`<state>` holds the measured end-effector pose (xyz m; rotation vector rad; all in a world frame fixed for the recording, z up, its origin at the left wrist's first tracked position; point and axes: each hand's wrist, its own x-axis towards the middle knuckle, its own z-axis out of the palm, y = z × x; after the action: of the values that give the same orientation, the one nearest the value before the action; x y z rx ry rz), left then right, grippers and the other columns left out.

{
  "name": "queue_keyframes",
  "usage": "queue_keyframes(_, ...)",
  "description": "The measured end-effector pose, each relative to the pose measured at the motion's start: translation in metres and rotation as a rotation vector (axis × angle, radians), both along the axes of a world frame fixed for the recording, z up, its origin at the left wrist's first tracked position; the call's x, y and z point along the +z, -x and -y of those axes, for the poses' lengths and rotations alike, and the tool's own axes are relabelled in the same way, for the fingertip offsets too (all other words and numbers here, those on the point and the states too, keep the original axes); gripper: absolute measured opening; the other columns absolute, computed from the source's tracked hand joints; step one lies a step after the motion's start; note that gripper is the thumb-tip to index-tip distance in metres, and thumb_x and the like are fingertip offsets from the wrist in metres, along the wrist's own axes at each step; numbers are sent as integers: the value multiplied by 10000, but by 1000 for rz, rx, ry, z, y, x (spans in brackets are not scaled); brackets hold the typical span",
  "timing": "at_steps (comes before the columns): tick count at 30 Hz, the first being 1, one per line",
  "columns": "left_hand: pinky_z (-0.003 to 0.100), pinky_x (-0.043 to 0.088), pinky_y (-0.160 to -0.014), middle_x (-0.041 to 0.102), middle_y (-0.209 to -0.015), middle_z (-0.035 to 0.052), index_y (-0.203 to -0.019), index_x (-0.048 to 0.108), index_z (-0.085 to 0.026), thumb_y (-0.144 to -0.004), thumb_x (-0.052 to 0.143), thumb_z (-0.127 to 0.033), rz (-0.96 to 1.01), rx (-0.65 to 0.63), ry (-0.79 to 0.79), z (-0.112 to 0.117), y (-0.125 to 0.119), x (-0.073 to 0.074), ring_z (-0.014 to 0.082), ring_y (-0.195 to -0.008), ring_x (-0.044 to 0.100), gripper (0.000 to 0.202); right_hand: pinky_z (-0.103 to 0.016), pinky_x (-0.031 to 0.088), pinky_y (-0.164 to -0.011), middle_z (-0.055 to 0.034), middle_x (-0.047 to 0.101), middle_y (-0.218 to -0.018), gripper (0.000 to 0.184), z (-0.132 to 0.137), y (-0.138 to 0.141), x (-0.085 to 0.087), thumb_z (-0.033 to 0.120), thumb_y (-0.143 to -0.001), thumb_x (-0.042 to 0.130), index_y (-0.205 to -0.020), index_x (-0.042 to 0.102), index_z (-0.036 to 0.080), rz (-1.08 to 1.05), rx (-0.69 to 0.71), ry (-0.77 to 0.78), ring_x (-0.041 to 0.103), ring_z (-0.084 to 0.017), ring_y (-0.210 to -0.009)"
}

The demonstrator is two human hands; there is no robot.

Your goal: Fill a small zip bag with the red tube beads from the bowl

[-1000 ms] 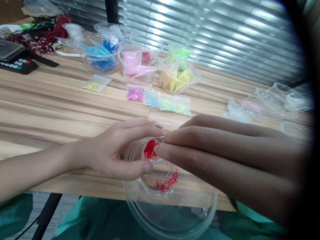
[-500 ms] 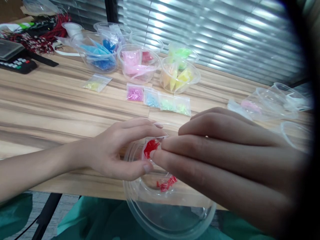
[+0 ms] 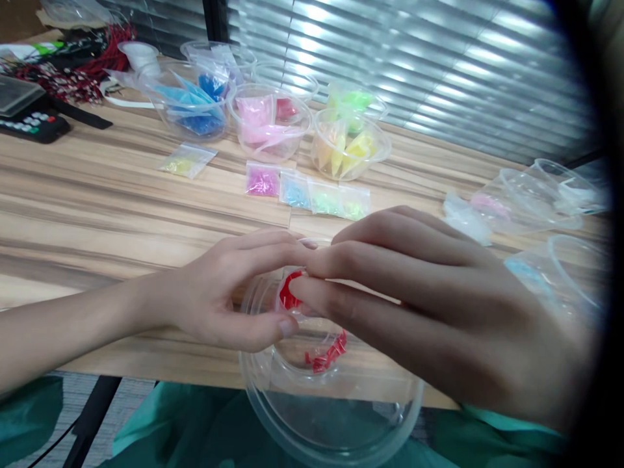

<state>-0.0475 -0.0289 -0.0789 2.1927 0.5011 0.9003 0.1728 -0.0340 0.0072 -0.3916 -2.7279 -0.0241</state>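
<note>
My left hand [image 3: 229,286] comes in from the left, thumb and fingers curved around a small clear plastic bag [image 3: 305,311] holding bright red pieces [image 3: 288,290]. From the right, my right hand [image 3: 414,286] has its fingers closed together at the bag, a fingertip pressed over the red pieces. Its thumb is hidden, as is part of the bag. Below both hands sits a round clear plastic tub [image 3: 331,448], overhanging the table's front edge. More red pieces [image 3: 327,354] lie in its bottom.
Beyond my hands, several small bags [image 3: 263,180] of coloured pieces lie in a row, with a yellow one [image 3: 185,161] apart. Behind stand clear tubs of blue [image 3: 195,104], pink [image 3: 270,123] and yellow packets [image 3: 351,146]. More clear tubs [image 3: 541,195] are at right, red-black wires [image 3: 92,68] far left.
My right hand has shifted left, its fingertip now covering more of the red pieces in the bag. My left hand stays nearly still. The red pieces in the tub look slightly more spread.
</note>
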Motion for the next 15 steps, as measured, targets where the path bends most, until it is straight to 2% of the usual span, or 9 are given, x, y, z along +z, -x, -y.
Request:
queue_keyframes(4,363,572,-900,657,-1191,57,-1254,559,-227,-863,579,-346,-10,32,-55,2,0,2,260,-1077,649,409,-251,526,-776,-10,642,-864,327,5,-11,12,247,-1013,449,-774,669,212,13,-18,235,614,-151,-911)
queue_keyframes(6,384,561,-933,661,-1203,87,-1289,540,-201,-851,604,-347,0,29,-93,2,0,0,276,-1115,639,466,-222,526,-736,1,650,-871,264,6,-13,11,259,-991,516,-782,670,207,85,82,254,605,-126,-856)
queue_keyframes(8,384,563,-927,668,-1188,104,-1305,526,-191,-842,628,-344,11,21,-115,2,1,-2,279,-1126,636,498,-233,517,-703,13,644,-815,193,5,-12,2,181,-954,561,-787,658,187,236,294,313,571,-114,-733)
queue_keyframes(9,381,564,-920,669,-1183,105,-1306,524,-198,-844,631,-341,13,22,-116,2,1,-3,275,-1125,636,495,-261,515,-756,5,648,-802,190,4,-10,-3,94,-918,556,-767,642,172,317,353,330,576,-128,-739)
queue_keyframes(10,378,566,-914,669,-1179,101,-1303,523,-209,-847,629,-343,14,25,-114,2,1,-4,271,-1120,638,487,-293,504,-828,-7,667,-836,186,2,-7,-9,32,-875,562,-766,637,162,396,356,325,593,-147,-777)
queue_keyframes(15,400,559,-922,668,-1187,76,-1307,506,-268,-844,629,-366,-15,14,-97,1,1,-3,274,-1118,635,489,-332,467,-850,-36,712,-990,197,1,3,-29,10,-832,554,-901,660,161,479,333,295,646,-182,-855)
